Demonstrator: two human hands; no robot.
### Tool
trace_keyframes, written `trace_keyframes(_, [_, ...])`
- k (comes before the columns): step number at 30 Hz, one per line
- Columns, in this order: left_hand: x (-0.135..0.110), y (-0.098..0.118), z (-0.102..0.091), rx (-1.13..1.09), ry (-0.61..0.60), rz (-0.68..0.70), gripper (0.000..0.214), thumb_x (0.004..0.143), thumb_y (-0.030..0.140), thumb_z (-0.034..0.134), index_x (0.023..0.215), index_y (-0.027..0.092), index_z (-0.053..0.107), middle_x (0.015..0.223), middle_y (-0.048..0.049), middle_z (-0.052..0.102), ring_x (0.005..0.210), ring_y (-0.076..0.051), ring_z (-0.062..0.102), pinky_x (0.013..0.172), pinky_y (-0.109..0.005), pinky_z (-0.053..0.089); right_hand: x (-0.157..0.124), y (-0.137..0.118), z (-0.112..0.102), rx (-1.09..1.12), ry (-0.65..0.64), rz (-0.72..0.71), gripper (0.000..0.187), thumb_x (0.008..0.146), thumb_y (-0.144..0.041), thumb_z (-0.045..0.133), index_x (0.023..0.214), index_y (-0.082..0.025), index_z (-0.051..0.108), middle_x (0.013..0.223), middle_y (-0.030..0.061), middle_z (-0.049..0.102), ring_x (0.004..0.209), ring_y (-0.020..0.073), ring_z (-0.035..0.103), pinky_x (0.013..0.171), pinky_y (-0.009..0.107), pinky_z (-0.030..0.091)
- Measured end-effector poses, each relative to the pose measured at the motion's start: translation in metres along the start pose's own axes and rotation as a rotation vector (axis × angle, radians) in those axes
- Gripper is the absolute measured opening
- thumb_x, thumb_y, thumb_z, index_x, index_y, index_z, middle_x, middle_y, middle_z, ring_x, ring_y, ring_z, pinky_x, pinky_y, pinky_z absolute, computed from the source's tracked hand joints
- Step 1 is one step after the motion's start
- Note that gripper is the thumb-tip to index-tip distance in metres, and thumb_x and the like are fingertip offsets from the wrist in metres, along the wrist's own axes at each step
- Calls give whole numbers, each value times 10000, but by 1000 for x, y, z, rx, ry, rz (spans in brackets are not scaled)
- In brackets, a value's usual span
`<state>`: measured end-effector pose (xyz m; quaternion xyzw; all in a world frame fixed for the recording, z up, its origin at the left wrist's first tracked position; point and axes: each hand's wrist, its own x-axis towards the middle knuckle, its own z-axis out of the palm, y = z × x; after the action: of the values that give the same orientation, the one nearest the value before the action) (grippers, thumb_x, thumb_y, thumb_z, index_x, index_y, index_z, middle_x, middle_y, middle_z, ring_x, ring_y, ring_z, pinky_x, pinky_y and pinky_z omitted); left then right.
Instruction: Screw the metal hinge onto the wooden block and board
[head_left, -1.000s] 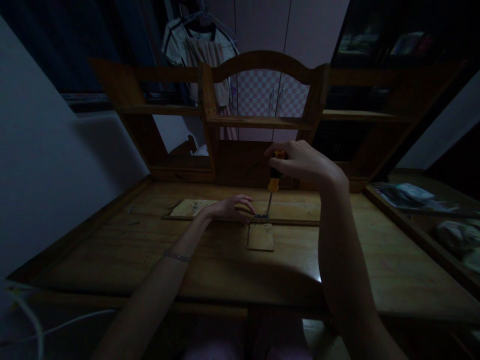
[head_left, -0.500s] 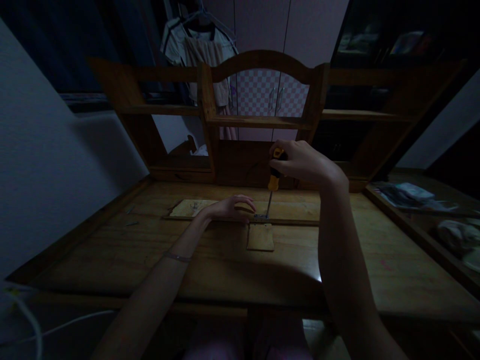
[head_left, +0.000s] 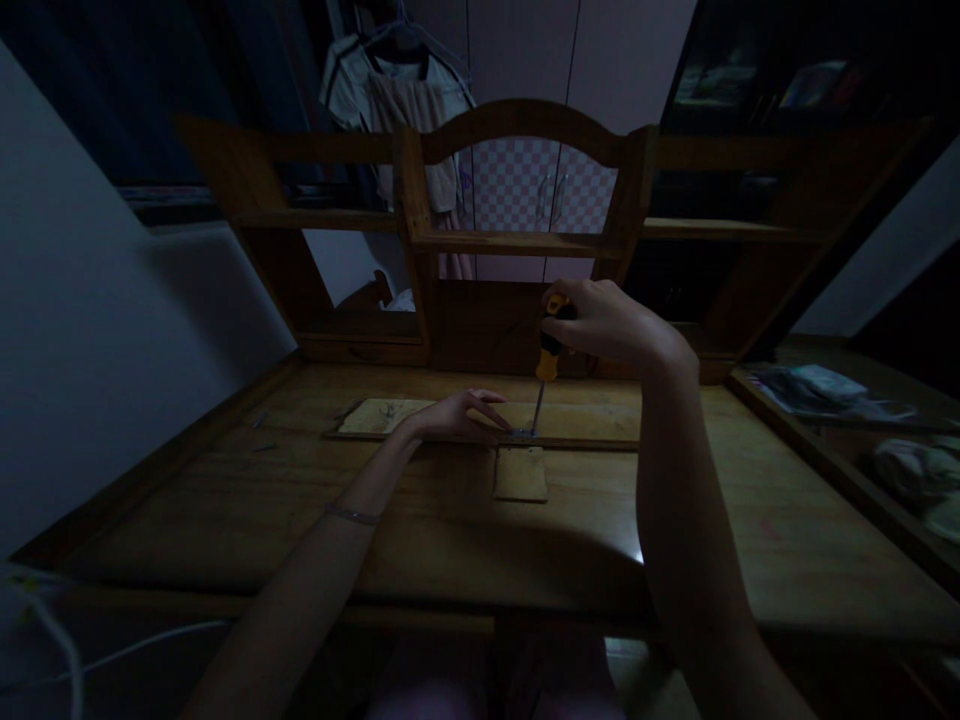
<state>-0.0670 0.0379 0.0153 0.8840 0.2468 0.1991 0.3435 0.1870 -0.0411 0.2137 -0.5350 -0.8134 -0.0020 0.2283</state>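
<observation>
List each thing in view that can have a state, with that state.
Right hand: closed around the screwdriver
Screwdriver: nearly upright, tip down at the metal piece
Left hand: fingers apart, at the metal piece
Metal piece: on the long board; fastening unclear
Long board: lying flat
Small board: lying flat
Checked doors: shut
Shirt: hanging

Hanging shirt (head_left: 354, 90), checkered cabinet doors (head_left: 512, 185), blue curtain (head_left: 240, 90)

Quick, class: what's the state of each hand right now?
Left hand: open, fingers apart, reaching to the small metal piece on the board.
Right hand: closed, holding the screwdriver by its handle.
</observation>
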Motion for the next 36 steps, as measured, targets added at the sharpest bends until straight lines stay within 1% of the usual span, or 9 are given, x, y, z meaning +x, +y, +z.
trace_keyframes(8, [0,2,0,-10,1,-39,377,770,410,874,1127,308,807,1527,-81,528,1377,-281,536,1136,-413,426,-2,1,2,21,22,-26,436,881,-292,566,1283,-134,623,1041,137,704,835,223,635,714,323,459])
trace_keyframes(13, [0,4,0,-20,-7,-18,391,772,419,874,1134,288,807,1516,-97,545,1365,-287,549,1105,-398,450,-1,2,3,21,32,-67,352,884,-292,572,1192,-143,655,1038,130,704,836,218,637,709,312,456])
trace_keyframes(17, [0,3,0,-14,-11,-13,396,790,436,858,1144,267,807,1530,-114,535,1381,-293,539,1102,-380,445,1,2,4,20,37,-69,338,892,-288,576,1183,-143,667,1014,123,716,839,221,650,721,309,461])
trace_keyframes(24, [0,3,0,16,-49,12,402,827,401,831,1201,263,781,1551,-101,516,1453,-281,457,1163,-371,374,1,1,2,20,28,-43,323,878,-291,597,1153,-147,684,936,111,720,801,222,659,697,306,457])
trace_keyframes(26, [1,3,1,43,-56,-1,427,807,389,849,1211,273,771,1545,-93,519,1476,-288,422,1185,-383,344,2,3,2,22,25,-47,313,872,-292,595,1137,-148,682,919,109,717,782,221,658,688,308,457])
trace_keyframes(30, [2,3,6,121,-7,-44,478,718,382,914,1158,264,770,1530,-91,515,1452,-316,437,1190,-416,332,3,6,4,28,21,-57,303,871,-285,587,1130,-153,674,882,99,716,775,220,661,693,308,460])
trace_keyframes(34, [3,5,8,119,20,-32,411,724,364,909,1093,241,774,1491,-85,553,1414,-312,479,1166,-399,355,3,6,3,25,24,-53,288,877,-286,588,1121,-159,672,879,97,720,808,226,667,704,304,460])
trace_keyframes(36, [3,7,8,98,41,-28,469,713,358,915,1137,238,756,1463,-84,582,1395,-306,502,1156,-390,364,3,6,3,25,22,-44,282,877,-285,593,1118,-164,675,879,93,722,818,228,671,711,304,461])
